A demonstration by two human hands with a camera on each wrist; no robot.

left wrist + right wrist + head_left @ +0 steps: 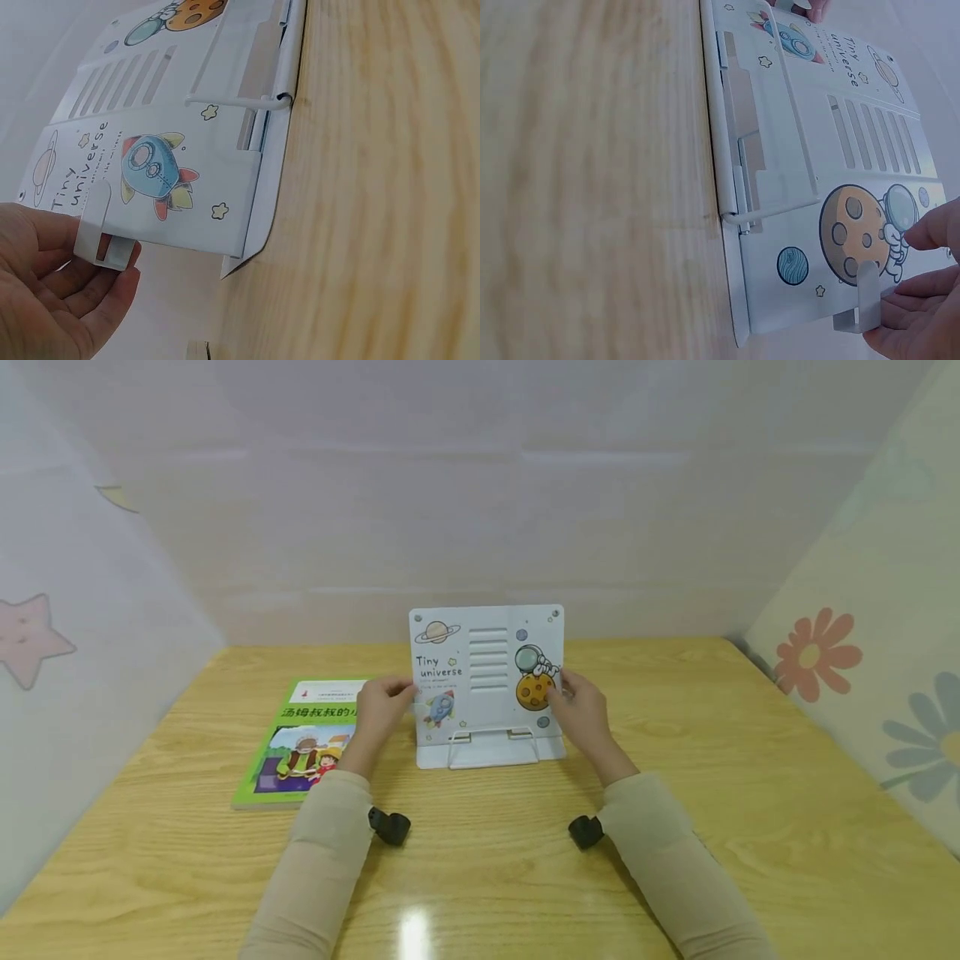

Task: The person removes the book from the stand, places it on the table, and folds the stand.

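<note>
A white metal book stand (489,708), printed with "Tiny universe", a rocket and an astronaut, stands tilted up on the table. At its left edge my left hand (382,710) grips the panel near a small white side clip (93,221), fingers curled behind it. My right hand (587,714) holds the opposite edge, the thumb in front and the fingers by the other side clip (867,296). A white wire page holder (495,765) runs along the stand's bottom ledge. The back of the stand is hidden.
Left of the stand, a green-covered picture book (277,743) lies flat on the wooden table (480,877), partly hidden by my left hand and forearm. A pale cloth backdrop (480,527) rises behind the table's far edge, with printed cloth at both sides.
</note>
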